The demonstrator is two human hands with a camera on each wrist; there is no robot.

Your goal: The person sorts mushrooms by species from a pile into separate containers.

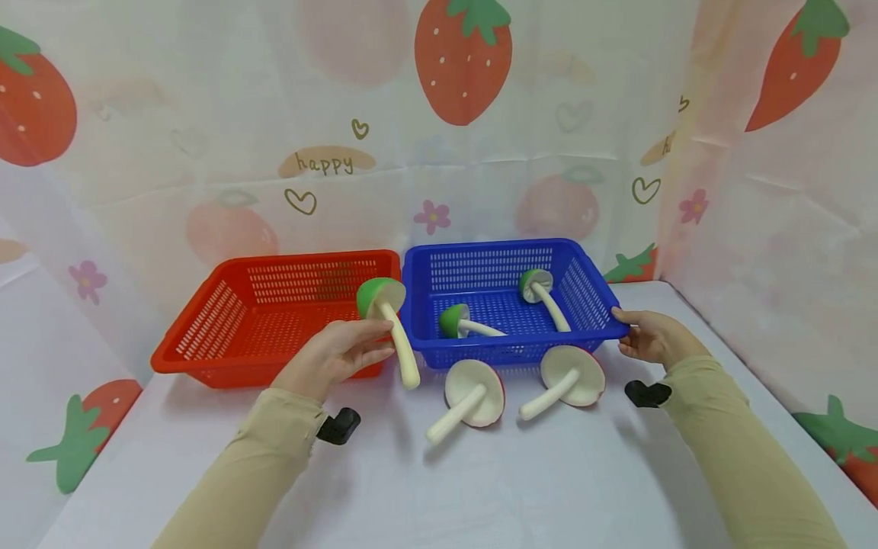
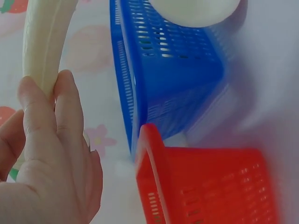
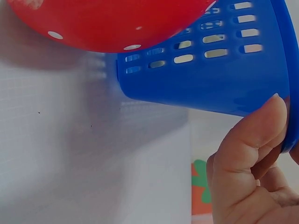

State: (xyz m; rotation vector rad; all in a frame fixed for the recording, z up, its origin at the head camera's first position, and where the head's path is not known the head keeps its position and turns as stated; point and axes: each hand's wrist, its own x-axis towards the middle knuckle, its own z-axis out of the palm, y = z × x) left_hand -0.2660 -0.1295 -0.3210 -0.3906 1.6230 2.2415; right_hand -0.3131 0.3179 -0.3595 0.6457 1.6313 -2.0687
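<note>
My left hand (image 1: 341, 352) pinches the pale stem of a green-capped toy mushroom (image 1: 399, 335), held up in front of the gap between the two baskets. In the left wrist view the thumb and fingers close round that stem (image 2: 46, 44). My right hand (image 1: 655, 335) grips the right front corner of the blue basket (image 1: 494, 352) by its rim. The right wrist view shows the thumb (image 3: 261, 128) against the rim's outside. Inside the blue basket lie two green-capped mushrooms, one at the left (image 1: 454, 321) and one at the right (image 1: 542, 287).
A red basket (image 1: 274, 372) stands left of the blue one, nothing visible in it. Two red-capped mushrooms, one left (image 1: 475, 393) and one right (image 1: 575, 376), lie on the white table (image 1: 507, 488) before the blue basket, undersides facing me. A strawberry-print cloth (image 1: 480, 183) hangs behind.
</note>
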